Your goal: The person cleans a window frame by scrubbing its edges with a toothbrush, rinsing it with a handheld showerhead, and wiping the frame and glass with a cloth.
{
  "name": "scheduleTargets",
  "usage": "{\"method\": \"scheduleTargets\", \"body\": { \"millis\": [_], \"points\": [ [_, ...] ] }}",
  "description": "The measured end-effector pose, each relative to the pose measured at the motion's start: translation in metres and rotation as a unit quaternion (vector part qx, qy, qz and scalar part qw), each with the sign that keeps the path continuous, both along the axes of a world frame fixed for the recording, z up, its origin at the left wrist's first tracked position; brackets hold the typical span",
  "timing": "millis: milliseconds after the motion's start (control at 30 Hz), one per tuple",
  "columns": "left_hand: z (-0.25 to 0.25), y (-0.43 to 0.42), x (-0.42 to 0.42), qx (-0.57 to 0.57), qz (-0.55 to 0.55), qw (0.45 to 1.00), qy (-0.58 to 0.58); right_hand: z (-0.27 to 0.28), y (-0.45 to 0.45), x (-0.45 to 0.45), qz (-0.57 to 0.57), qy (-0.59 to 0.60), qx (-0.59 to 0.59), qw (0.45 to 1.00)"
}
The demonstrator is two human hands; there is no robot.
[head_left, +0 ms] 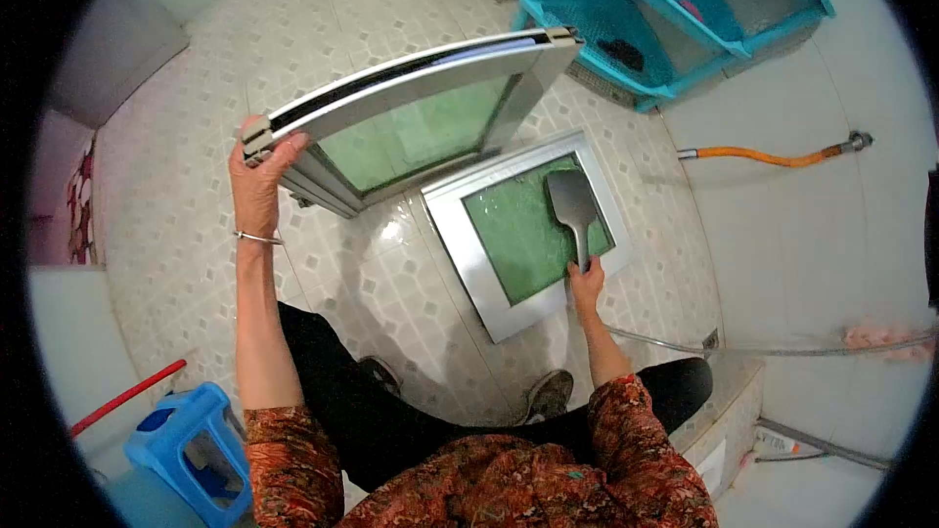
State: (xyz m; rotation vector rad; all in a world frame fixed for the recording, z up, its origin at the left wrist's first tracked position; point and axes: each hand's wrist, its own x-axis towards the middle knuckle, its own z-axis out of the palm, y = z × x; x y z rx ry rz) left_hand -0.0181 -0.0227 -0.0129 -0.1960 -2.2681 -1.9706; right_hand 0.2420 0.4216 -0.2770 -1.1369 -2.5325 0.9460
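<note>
My left hand is closed on the near-left corner of an aluminium-framed window sash, which stands on edge on the floor. Its pane looks greenish, and a dark channel runs along the top edge. In my right hand is the handle of a grey shower head, fingers wrapped round it. It hangs over a second window sash that lies flat, its green glass wet. From under my right wrist a metal shower hose leads off to the right. Whether water is flowing I cannot tell.
A turquoise plastic rack stands at the upper right. An orange hose is fixed on the right wall. At lower left are a blue plastic stool and a red stick. The patterned tile floor is wet between the sashes.
</note>
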Motion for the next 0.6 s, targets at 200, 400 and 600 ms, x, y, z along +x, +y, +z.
{"method": "scheduleTargets", "body": {
  "millis": [200, 400, 600],
  "points": [
    [0.006, 0.004, -0.001, 0.061, -0.004, 0.998, -0.002, 0.007, -0.016, -0.012, 0.064, -0.072, 0.166, 0.981],
    [0.002, 0.001, -0.004, 0.08, -0.019, 0.997, -0.004, 0.079, 0.008, -0.066, 0.197, -0.219, 0.108, 0.95],
    [0.008, 0.005, -0.002, 0.095, -0.023, 0.995, -0.028, 0.347, -0.097, -0.195, 0.407, 0.284, 0.079, 0.865]
  ]
}}
